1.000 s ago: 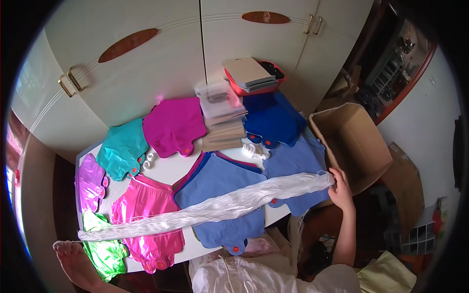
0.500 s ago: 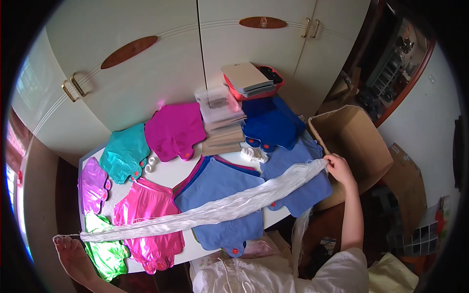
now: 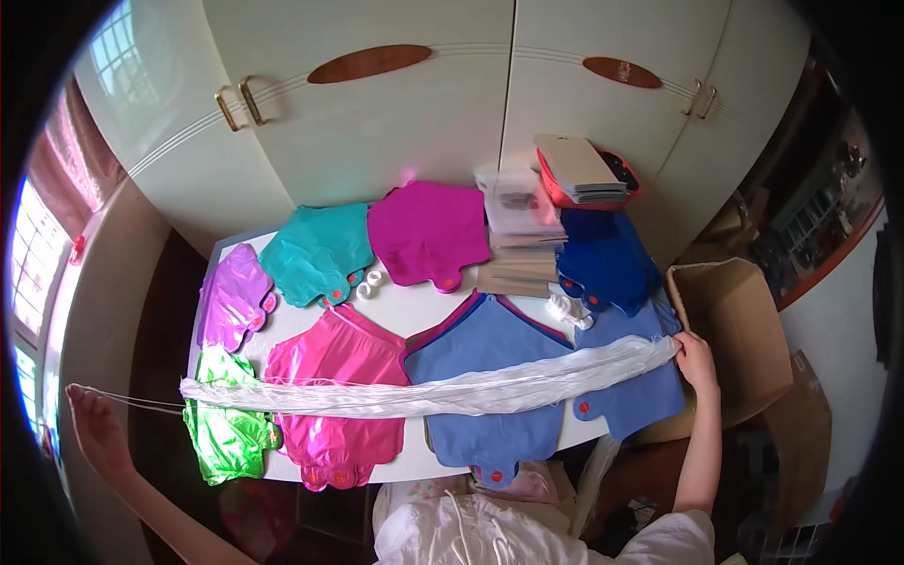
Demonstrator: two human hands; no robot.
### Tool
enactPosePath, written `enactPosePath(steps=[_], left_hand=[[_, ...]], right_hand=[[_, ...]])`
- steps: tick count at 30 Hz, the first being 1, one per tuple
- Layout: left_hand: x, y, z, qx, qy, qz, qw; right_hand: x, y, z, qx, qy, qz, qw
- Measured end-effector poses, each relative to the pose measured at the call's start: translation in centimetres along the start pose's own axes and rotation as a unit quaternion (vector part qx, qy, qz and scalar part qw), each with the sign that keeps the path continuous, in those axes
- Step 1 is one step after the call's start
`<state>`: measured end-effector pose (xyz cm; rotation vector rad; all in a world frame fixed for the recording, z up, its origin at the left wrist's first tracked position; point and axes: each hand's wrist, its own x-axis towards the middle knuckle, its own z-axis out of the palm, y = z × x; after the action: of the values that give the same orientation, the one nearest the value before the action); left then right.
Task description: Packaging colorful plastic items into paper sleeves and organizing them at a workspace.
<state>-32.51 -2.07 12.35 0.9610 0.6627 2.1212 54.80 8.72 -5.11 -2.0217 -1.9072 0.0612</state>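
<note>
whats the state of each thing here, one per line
long white bundle of threads: stretched out across the table, above the cloth pieces
left hand: arm out wide, pulling a thin strand off the bundle's end
right hand: gripping the bundle's other end
brown cardboard box: open, tilted beside the table
white cupboard doors: closed
shiny coloured cloth pieces: laid flat

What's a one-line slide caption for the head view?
Both hands, left hand and right hand, stretch a white thread bundle over colourful foil pieces.
</note>
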Motion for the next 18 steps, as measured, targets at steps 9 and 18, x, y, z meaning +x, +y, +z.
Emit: enactPosePath(steps=[9, 18], left_hand=[[-7.5, -5.6, 12.2, 0.469, -0.041, -0.136, 0.872], [-11.9, -12.9, 23.7, 0.394, -0.499, -0.16, 0.755]], right_hand=[[-0.9, -18.7, -3.8, 0.074, 0.023, -0.145, 0.986], [-4.7, -39.8, 2.7, 0.567, -0.34, -0.382, 0.646]])
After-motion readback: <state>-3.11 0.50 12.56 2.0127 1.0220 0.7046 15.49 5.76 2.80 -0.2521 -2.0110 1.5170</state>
